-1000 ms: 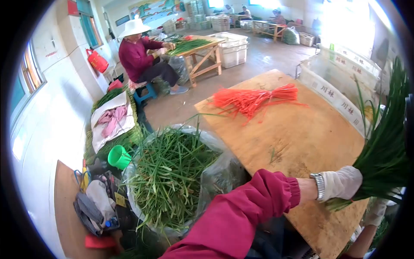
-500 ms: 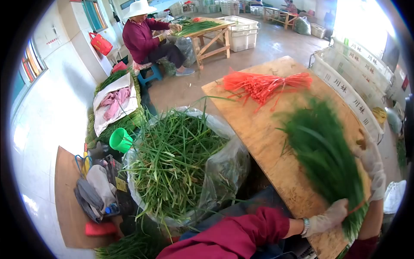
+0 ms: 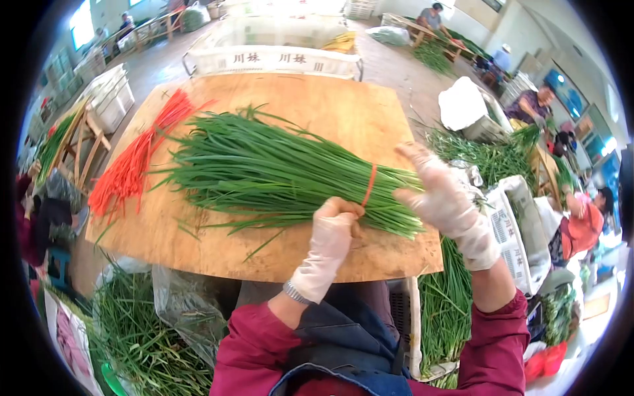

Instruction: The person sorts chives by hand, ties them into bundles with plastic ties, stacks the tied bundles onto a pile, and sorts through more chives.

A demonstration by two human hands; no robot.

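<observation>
A large bundle of long green stalks (image 3: 271, 168) lies across the wooden table (image 3: 330, 99), leafy ends to the left. A red tie (image 3: 370, 185) circles it near the pale cut ends. My left hand (image 3: 333, 231), gloved, is closed at the bundle's near edge beside the tie; its fingertips pinch at the tie's lower end. My right hand (image 3: 439, 195), also gloved, is over the cut ends with its fingers spread. Left of the bundle lies a pile of red ties (image 3: 142, 155).
White crates (image 3: 274, 61) stand behind the table. A bag of loose greens (image 3: 142, 323) sits at the lower left, and a crate of stalks (image 3: 446, 310) at the lower right. Another crate (image 3: 518, 231) and a seated co-worker (image 3: 581, 221) are at the right.
The view has swung right. The bundle, previously held up at the right, now lies flat on the table. My right hand has come off the stalks and opened.
</observation>
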